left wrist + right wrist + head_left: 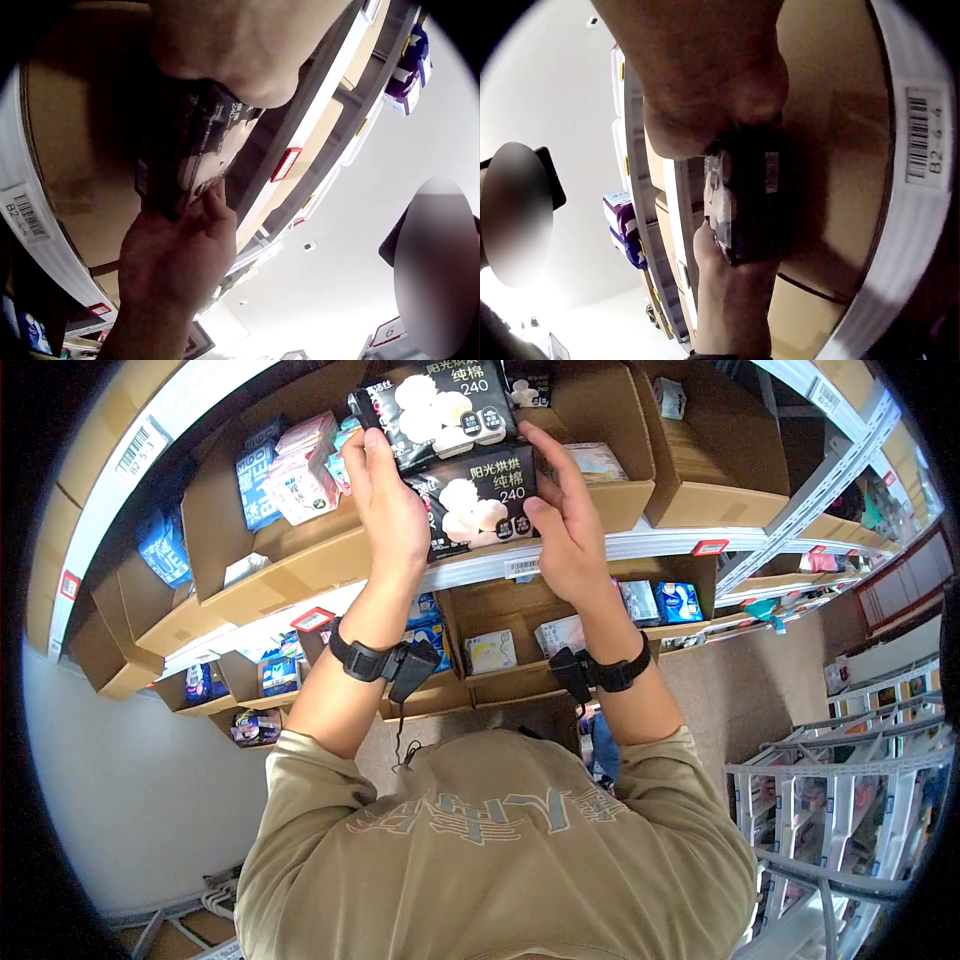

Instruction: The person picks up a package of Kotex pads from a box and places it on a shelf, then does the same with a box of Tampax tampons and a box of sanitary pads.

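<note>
Packs, two black ones: holding the upper pack (440, 410) just above the lower pack (480, 505), gripping the pair at the sides with left hand (385, 510) and right hand (572, 535), curling both, and pressing the right thumb onto the lower pack's face. Losing the upper pack's top edge off the head view, losing most left fingers behind the packs, and not making out how firmly either hand is squeezing. Getting only a dim, shadowed pack side in both wrist views. Over to the cardboard now: spotting blue packs (258, 485) beside pink packs (305, 470) in the left box (320, 565), glimpsing a pale pack (597, 460), partly covered, in the centre box (625, 500), and finding a small white pack (670, 398) in the right box (710, 508).
</note>
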Available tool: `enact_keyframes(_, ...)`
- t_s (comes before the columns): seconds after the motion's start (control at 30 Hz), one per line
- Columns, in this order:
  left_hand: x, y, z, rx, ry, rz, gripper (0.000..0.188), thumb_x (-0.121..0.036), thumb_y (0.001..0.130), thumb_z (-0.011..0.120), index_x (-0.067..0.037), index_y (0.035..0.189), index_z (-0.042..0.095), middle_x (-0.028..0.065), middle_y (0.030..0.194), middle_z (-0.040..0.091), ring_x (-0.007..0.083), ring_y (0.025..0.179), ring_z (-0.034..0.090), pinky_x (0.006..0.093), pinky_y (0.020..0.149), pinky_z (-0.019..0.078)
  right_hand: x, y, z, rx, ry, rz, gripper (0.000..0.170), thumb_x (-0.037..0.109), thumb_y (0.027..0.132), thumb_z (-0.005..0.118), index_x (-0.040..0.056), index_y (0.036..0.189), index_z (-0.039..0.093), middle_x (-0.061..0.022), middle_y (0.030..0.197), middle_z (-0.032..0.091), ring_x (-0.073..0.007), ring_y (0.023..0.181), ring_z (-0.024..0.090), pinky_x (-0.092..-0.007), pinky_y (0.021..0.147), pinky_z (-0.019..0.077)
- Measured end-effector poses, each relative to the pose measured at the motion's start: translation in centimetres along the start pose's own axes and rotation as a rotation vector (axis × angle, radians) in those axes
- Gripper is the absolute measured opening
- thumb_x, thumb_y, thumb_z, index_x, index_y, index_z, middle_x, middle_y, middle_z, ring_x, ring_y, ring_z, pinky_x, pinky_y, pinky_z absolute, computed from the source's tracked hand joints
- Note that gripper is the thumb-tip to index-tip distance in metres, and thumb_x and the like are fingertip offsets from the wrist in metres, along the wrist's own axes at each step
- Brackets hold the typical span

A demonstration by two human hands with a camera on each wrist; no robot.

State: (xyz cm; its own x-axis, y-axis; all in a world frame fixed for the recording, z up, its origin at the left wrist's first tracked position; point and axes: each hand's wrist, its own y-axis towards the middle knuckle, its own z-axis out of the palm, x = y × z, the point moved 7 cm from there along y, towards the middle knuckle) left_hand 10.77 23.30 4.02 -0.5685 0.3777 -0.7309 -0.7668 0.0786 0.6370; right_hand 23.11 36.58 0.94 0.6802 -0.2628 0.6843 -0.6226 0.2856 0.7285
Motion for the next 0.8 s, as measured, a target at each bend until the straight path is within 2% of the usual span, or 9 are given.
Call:
enact_keyframes(0.13, 0.2, 0.2, -1.0, -0.049, 0.085, -0.013, 0.032, -0.034, 0.105, 0.04, -0.003, 0.11, 0.049, 0.0051, 0.1, 0.053, 0.0127, 0.094, 0.046, 0.0284, 0.091, 0.0356, 1.6, 0.9, 0.2, -0.015, -0.197, 0.048, 0.071, 0.005, 0.08, 0.073, -0.0014, 0.138, 0.033, -0.02, 0.132, 0.047, -0.0232, 0.12, 0.053, -0.0345, 0.102, 0.0432)
enact_keyframes(0.2, 0.7, 0.6, -2.3, -0.164, -0.204, -0.199, 0.041, -0.045, 0.102, 0.043, -0.008, 0.119, 0.044, 0.0075, 0.103, 0.056, 0.0211, 0.088, 0.057, 0.031, 0.069, 0.0512, 3.8, 2.8, -1.2, 0.013, -0.12, 0.093, 0.083, 0.01, 0.07, 0.084, 0.0026, 0.137, 0.035, -0.02, 0.126, 0.051, -0.0225, 0.114, 0.056, -0.0339, 0.098, 0.0466)
enact_keyframes(0.3, -1.0, 1.8, -4.8, -0.159, -0.308, -0.205, 0.047, -0.049, 0.102, 0.035, -0.01, 0.128, 0.034, 0.0145, 0.118, 0.057, 0.0347, 0.092, 0.065, 0.0398, 0.062, 0.0578, 6.6, 7.9, -3.7, 0.204, -0.439, -0.087, 0.088, 0.001, 0.067, 0.084, 0.0091, 0.141, 0.036, -0.0108, 0.116, 0.056, -0.0164, 0.105, 0.059, -0.0286, 0.089, 0.0503)
enact_keyframes(0.33, -1.0, 2.1, -5.7, -0.109, -0.261, -0.211, 0.05, -0.049, 0.103, 0.031, -0.011, 0.135, 0.03, 0.0178, 0.127, 0.055, 0.0407, 0.101, 0.065, 0.0436, 0.067, 0.0585, 7.0, 10.1, -4.5, 0.238, -0.788, -0.228, 0.074, 0.017, 0.07, 0.084, 0.007, 0.133, 0.046, -0.0166, 0.115, 0.061, -0.0279, 0.098, 0.064, -0.0368, 0.089, 0.0516)
enact_keyframes(0.4, -0.5, 1.5, -6.8, -0.121, -0.256, -0.232, 0.05, -0.05, 0.103, 0.028, -0.011, 0.134, 0.033, 0.018, 0.124, 0.058, 0.0389, 0.099, 0.067, 0.0421, 0.067, 0.0584, 4.8, 14.0, -4.5, 0.424, -1.131, -0.173, 0.073, 0.031, 0.071, 0.081, 0.0038, 0.131, 0.05, -0.0192, 0.113, 0.064, -0.0312, 0.099, 0.065, -0.039, 0.09, 0.051)
enact_keyframes(0.53, 0.1, -0.2, -7.4, -0.053, -0.286, -0.346, 0.048, -0.05, 0.103, 0.03, -0.013, 0.132, 0.038, 0.0153, 0.115, 0.064, 0.0325, 0.09, 0.07, 0.038, 0.065, 0.0577, -8.0, 19.5, -7.6, 0.779, -1.414, 0.588, 0.07, 0.03, 0.071, 0.079, 0.004, 0.131, 0.054, -0.0198, 0.112, 0.067, -0.0336, 0.101, 0.065, -0.0408, 0.089, 0.0507)
enact_keyframes(0.57, 0.6, -0.8, -7.7, -0.037, -0.301, -0.384, 0.047, -0.05, 0.103, 0.031, -0.012, 0.131, 0.035, 0.0154, 0.117, 0.062, 0.0332, 0.085, 0.07, 0.0365, 0.061, 0.0577, -9.4, 21.1, -8.1, 0.67, -1.536, 0.13, 0.063, 0.028, 0.072, 0.078, 0.0045, 0.128, 0.057, -0.0192, 0.113, 0.067, -0.0316, 0.103, 0.065, -0.0406, 0.089, 0.0509)
enact_keyframes(0.6, 0.9, -1.2, -7.9, -0.023, -0.316, -0.419, 0.046, -0.049, 0.103, 0.032, -0.011, 0.13, 0.032, 0.0155, 0.119, 0.059, 0.034, 0.081, 0.07, 0.035, 0.057, 0.0576, -8.6, 20.4, -7.6, 0.79, -1.665, 0.441, 0.071, 0.036, 0.072, 0.077, 0.0068, 0.132, 0.055, -0.0176, 0.128, 0.06, -0.0285, 0.113, 0.059, -0.0381, 0.095, 0.0479)
enact_keyframes(0.8, 0.1, -2.4, -10.6, -0.07, -0.245, -0.353, 0.041, -0.045, 0.104, 0.032, -0.013, 0.13, 0.035, 0.0117, 0.121, 0.056, 0.0282, 0.091, 0.068, 0.0353, 0.057, 0.0592, -14.6, 23.9, -9.2, 0.63, -1.777, 0.414, 0.07, 0.035, 0.073, 0.078, 0.0068, 0.133, 0.054, -0.0174, 0.127, 0.061, -0.0288, 0.113, 0.059, -0.0389, 0.095, 0.0482)
